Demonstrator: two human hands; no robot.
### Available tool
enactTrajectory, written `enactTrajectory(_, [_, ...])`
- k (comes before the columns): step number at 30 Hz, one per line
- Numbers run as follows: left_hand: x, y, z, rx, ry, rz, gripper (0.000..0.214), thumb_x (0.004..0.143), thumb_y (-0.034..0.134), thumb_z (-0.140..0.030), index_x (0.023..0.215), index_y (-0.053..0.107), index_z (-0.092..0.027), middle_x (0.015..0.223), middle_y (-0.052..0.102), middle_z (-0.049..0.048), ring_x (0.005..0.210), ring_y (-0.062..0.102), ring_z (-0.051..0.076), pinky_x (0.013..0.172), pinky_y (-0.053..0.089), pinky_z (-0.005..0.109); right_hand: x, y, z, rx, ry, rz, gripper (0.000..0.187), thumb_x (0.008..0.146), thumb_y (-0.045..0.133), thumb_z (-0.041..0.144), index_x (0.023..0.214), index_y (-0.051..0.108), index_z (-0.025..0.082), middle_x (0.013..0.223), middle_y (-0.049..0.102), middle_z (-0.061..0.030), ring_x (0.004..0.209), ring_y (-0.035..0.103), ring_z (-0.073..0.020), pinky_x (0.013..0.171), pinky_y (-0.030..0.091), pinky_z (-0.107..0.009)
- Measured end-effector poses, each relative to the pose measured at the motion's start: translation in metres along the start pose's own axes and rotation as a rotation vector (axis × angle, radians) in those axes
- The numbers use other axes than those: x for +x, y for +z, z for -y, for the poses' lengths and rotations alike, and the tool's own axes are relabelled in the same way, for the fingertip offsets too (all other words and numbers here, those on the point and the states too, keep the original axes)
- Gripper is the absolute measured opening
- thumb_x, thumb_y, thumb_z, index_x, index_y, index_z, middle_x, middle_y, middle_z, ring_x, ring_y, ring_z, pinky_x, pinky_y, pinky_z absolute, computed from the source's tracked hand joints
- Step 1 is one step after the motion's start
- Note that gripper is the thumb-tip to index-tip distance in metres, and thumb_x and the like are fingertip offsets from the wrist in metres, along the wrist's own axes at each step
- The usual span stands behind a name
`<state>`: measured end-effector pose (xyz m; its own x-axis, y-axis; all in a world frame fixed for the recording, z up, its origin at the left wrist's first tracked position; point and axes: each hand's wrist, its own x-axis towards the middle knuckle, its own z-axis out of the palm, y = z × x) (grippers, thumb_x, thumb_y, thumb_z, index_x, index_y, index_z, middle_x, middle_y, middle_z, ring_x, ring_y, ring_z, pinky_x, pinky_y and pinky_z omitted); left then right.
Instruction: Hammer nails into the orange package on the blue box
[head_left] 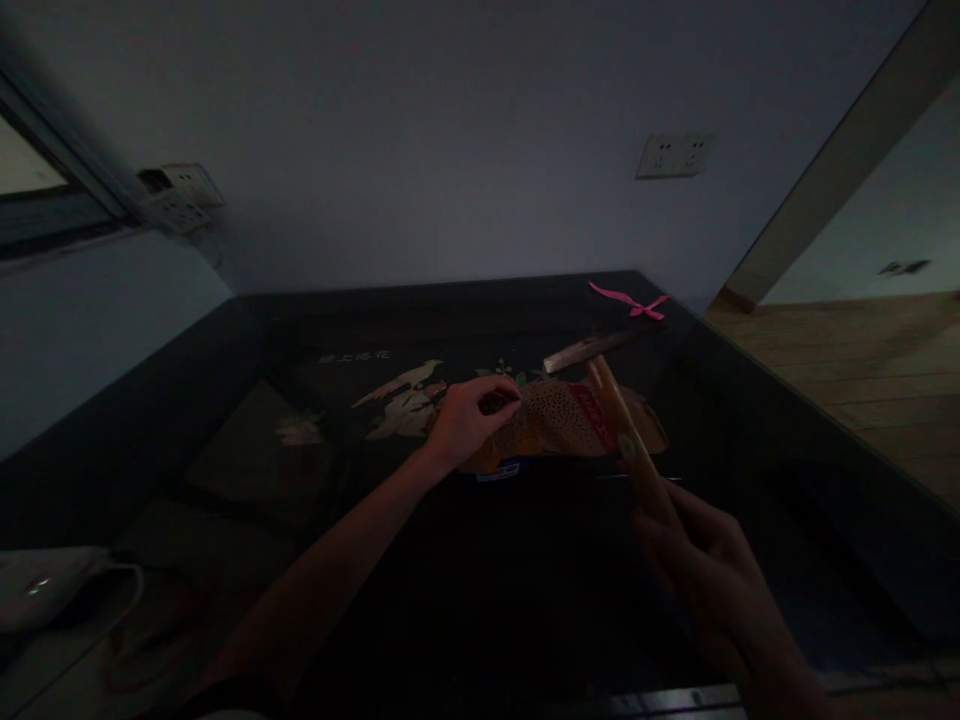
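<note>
My right hand [709, 560] is wrapped round the wooden handle of a hammer [626, 425]. The hammer's metal head is up and to the left of that hand, over the far side of a brown packet. This packet [559, 418], dotted and with a red label, lies flat on the dark tabletop. At its left end, my left hand [472, 420] is closed in a curl, thumb and forefinger meeting; what they hold, if anything, cannot be made out. A small blue-and-white label [499, 470] shows just below the left hand. The dim light hides finer detail.
The dark table [480, 590] bears a printed bird and flowers, and its far edge is near a wall. A pink ribbon [637, 303] lies at the far right corner. A white device [49, 585] with a cable is at lower left. Wall sockets [675, 156] are above.
</note>
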<state>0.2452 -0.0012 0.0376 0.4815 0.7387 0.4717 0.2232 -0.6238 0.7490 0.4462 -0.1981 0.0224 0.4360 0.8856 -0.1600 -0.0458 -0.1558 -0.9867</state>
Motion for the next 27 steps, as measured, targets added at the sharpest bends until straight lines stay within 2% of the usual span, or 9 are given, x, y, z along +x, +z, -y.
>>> enactTrajectory(6, [0.000,-0.001,0.003,-0.015,-0.014,0.006,0.003,0.080,0.065,-0.016,0.083,0.066,-0.017,0.081,0.071,0.0007,0.075,0.067,0.013,0.072,0.054,0.024,0.020,0.002,0.009,-0.095,-0.108,0.086,0.047,0.077,0.073,0.037,0.119,0.065,0.017,0.058,0.053,0.0049,0.049,0.045,-0.0119,0.045,0.036,-0.023])
enactTrajectory(16, [-0.002,-0.009,0.004,0.009,-0.063,0.037,0.006,0.082,0.064,-0.019,0.087,0.067,-0.018,0.086,0.072,0.0015,0.078,0.069,0.014,0.077,0.056,0.028,0.039,0.013,0.025,-0.129,-0.139,0.162,0.048,0.078,0.069,0.034,0.120,0.063,0.011,0.058,0.054,0.0051,0.049,0.046,-0.0117,0.048,0.036,-0.025])
enactTrajectory(22, [-0.002,-0.009,0.003,-0.006,-0.098,0.021,0.006,0.080,0.065,-0.016,0.086,0.067,-0.017,0.083,0.072,0.0017,0.074,0.069,0.013,0.074,0.056,0.026,0.039,0.018,0.027,-0.152,-0.145,0.178,0.053,0.077,0.069,0.033,0.122,0.061,0.007,0.056,0.052,0.0059,0.048,0.045,-0.0104,0.046,0.036,-0.024])
enactTrajectory(27, [-0.002,-0.008,0.000,-0.045,-0.099,0.025,0.005,0.080,0.065,-0.016,0.084,0.066,-0.016,0.082,0.071,0.0022,0.076,0.070,0.014,0.075,0.057,0.028,0.032,0.015,0.036,-0.181,-0.142,0.194,0.051,0.079,0.069,0.034,0.123,0.061,0.009,0.057,0.052,0.0057,0.046,0.045,-0.0094,0.044,0.035,-0.023])
